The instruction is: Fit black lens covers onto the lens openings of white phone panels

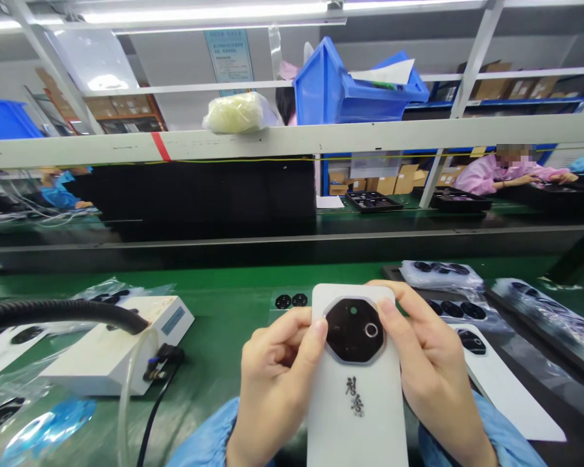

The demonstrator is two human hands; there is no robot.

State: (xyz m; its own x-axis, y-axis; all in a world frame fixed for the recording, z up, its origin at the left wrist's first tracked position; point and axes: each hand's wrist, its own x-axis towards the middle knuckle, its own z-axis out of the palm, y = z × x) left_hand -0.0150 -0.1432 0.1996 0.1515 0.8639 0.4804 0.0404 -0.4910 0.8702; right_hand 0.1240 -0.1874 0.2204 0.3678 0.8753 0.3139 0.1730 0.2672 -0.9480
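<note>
A white phone back cover [335,415] stands upright in front of me, with dark lettering below its camera area. The black octagonal camera lens plate [353,340] sits near its top, inside a grey rim. My left hand [275,379] grips the cover's left edge, thumb at the plate's left side. My right hand [431,370] grips the upper right edge, thumb pressed at the plate's upper right corner. Fingers behind the cover are partly hidden. Two small round black lens parts [291,301] lie on a clear sheet just beyond the cover.
A white box-shaped device [121,350] with a black corrugated hose [63,316] stands at left. Bagged lens plates [440,275] and another white phone cover [511,389] lie at right. A blue bin [365,100] rests on the overhead shelf. A person in pink [481,175] works beyond.
</note>
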